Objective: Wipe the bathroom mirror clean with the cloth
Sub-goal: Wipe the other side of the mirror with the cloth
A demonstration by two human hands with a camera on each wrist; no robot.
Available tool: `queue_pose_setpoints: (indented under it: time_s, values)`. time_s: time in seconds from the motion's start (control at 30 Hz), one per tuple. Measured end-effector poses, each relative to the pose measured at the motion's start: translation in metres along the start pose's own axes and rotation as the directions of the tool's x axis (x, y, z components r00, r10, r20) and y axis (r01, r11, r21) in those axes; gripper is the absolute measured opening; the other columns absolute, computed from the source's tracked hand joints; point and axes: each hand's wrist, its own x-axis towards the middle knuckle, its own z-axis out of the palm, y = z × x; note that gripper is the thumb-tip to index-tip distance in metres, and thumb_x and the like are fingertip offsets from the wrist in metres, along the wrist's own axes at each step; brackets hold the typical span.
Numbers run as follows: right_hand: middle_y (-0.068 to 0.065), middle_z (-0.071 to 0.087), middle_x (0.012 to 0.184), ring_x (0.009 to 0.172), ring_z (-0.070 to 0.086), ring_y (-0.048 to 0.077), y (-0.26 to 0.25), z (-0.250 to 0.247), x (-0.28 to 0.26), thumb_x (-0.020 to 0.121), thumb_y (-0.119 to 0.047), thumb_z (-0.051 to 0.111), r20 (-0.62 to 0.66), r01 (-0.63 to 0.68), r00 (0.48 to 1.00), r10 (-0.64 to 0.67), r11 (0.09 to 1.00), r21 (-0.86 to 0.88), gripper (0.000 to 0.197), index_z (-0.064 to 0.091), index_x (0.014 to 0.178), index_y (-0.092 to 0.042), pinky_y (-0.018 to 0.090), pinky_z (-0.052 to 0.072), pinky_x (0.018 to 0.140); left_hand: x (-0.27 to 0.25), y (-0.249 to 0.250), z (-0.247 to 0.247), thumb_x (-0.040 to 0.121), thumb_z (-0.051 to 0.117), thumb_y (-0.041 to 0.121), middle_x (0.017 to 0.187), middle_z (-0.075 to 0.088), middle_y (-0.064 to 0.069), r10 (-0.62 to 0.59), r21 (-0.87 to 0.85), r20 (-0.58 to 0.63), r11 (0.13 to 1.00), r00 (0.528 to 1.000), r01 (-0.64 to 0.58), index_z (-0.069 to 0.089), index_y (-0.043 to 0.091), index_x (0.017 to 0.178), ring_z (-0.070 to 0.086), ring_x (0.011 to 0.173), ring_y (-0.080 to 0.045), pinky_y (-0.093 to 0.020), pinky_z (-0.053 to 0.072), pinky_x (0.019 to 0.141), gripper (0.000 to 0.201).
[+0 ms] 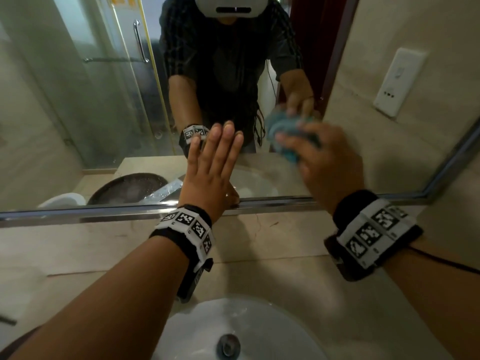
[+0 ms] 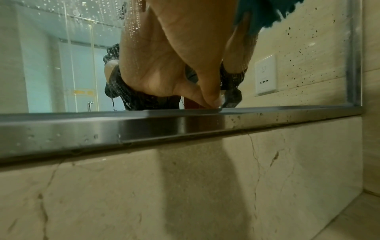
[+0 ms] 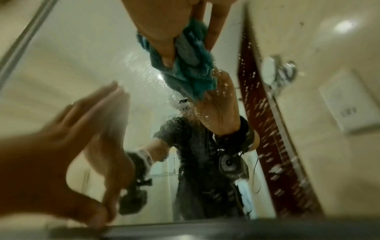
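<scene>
Teal cloth (image 1: 285, 133), bunched into one wad, is gripped by the right hand (image 1: 330, 159), whose fingers and thumb curl round it and press it against the mirror (image 1: 104, 113) low on the glass, toward the mirror's right edge. In the right wrist view the thumb (image 3: 162, 40) lies over the folds and a corner of the cloth hangs below the hand; that view is blurred. The right forearm reaches forward over the worktop (image 1: 78, 250), wrist raised, back of the hand facing the head camera.

The left hand (image 1: 210, 170) is flat and released, its four fingers straight and close together, pointing up, palm laid on the glass just left of the cloth. Its thumb (image 2: 207, 91) points down and touches the metal frame (image 2: 185, 126) along the mirror's lower edge. The left forearm comes in from the lower left, above the white basin (image 1: 272, 328).

Two hands are in view, each wrist wearing one black band with white coded markers (image 1: 192, 227). One cloth, one mirror, one basin with one metal drain (image 1: 228, 345). One white wall socket (image 1: 397, 81) sits on the tile to the right of the mirror. Water droplets and dark specks dot the glass in the left wrist view.
</scene>
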Motion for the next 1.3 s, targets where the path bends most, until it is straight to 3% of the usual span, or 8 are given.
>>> queue_pose_setpoints:
  time_s: [0.1,0.17,0.3,0.5,0.73,0.97,1.17,1.3]
  values:
    - [0.015,0.052,0.124,0.11,0.041,0.022,-0.005,0.009,0.001,0.092,-0.039,0.043,-0.133,-0.1,0.987,0.091,0.993,-0.06,0.041,0.058,0.123,-0.018,0.025,0.038,0.086,0.0,0.0,0.001,0.061,0.063,0.074,0.148,-0.036,-0.01,0.005,0.027,0.0,1.0,1.0,-0.005,-0.016,0.009,0.147,-0.029,0.138,-0.027,-0.044,-0.018,0.113,0.134]
    - [0.01,0.053,0.127,0.113,0.048,0.021,-0.007,0.029,-0.032,0.09,-0.05,0.049,0.056,-0.047,0.997,0.05,0.998,-0.051,0.045,0.061,0.122,-0.021,0.027,0.041,0.09,-0.001,-0.001,0.003,0.06,0.062,0.075,0.148,-0.035,-0.01,0.012,0.024,-0.011,1.0,1.0,-0.012,-0.016,0.009,0.147,-0.028,0.138,-0.027,-0.044,-0.015,0.114,0.134]
    - [0.012,0.064,0.101,0.081,0.065,0.031,-0.001,0.04,-0.081,0.05,-0.014,0.091,0.281,0.196,0.942,-0.185,0.98,-0.013,0.052,0.072,0.098,-0.016,0.039,0.054,0.063,0.0,-0.002,0.002,0.058,0.064,0.075,0.15,-0.033,-0.009,0.011,0.005,-0.013,1.0,1.0,-0.011,-0.014,0.01,0.148,-0.025,0.14,-0.027,-0.045,-0.014,0.115,0.135]
    - [0.019,0.062,0.109,0.095,0.058,0.034,-0.014,0.014,-0.007,0.085,-0.022,0.056,-0.13,0.029,0.991,-0.032,0.999,-0.022,0.031,0.068,0.11,-0.01,0.039,0.051,0.08,-0.001,-0.002,0.003,0.057,0.067,0.072,0.152,-0.028,-0.01,0.013,0.014,-0.03,1.0,0.999,-0.013,-0.012,0.01,0.148,-0.021,0.141,-0.027,-0.045,-0.015,0.114,0.136]
    - [0.013,0.061,0.11,0.087,0.065,0.03,-0.009,0.049,-0.092,0.054,-0.016,0.088,0.254,0.121,0.959,-0.127,0.992,0.037,0.058,0.069,0.108,-0.013,0.04,0.058,0.072,0.0,-0.002,0.004,0.057,0.064,0.076,0.151,-0.029,-0.01,0.018,0.022,-0.035,1.0,0.999,-0.017,-0.013,0.01,0.148,-0.022,0.141,-0.028,-0.046,-0.013,0.115,0.137]
    - [0.015,0.052,0.113,0.095,0.044,0.028,-0.01,0.008,-0.002,0.086,-0.019,0.054,-0.184,0.013,0.983,-0.01,1.0,0.015,0.031,0.065,0.114,-0.009,0.027,0.04,0.08,0.0,0.001,0.003,0.056,0.07,0.07,0.152,-0.029,-0.01,-0.002,0.015,-0.037,1.0,0.999,0.002,-0.008,0.009,0.149,-0.023,0.141,-0.027,-0.045,-0.016,0.114,0.136]
    - [0.011,0.054,0.113,0.08,0.06,0.033,0.005,0.044,-0.087,0.058,-0.009,0.084,0.288,0.22,0.937,-0.199,0.975,-0.043,0.05,0.069,0.105,-0.017,0.04,0.056,0.063,-0.001,0.007,-0.003,0.062,0.077,0.052,0.154,-0.019,-0.009,-0.012,-0.003,-0.084,1.0,0.996,0.012,-0.004,0.008,0.149,-0.016,0.143,-0.027,-0.046,-0.008,0.116,0.127]
    - [0.011,0.062,0.116,0.097,0.059,0.033,0.015,0.003,-0.039,0.08,-0.025,0.071,0.165,0.07,0.984,-0.066,0.997,-0.017,0.031,0.068,0.111,-0.018,0.037,0.053,0.081,-0.009,0.011,-0.017,0.064,0.08,0.044,0.156,0.001,-0.014,0.018,-0.074,-0.095,0.997,0.995,-0.025,0.007,0.009,0.149,-0.003,0.144,-0.027,-0.047,-0.002,0.117,0.118]
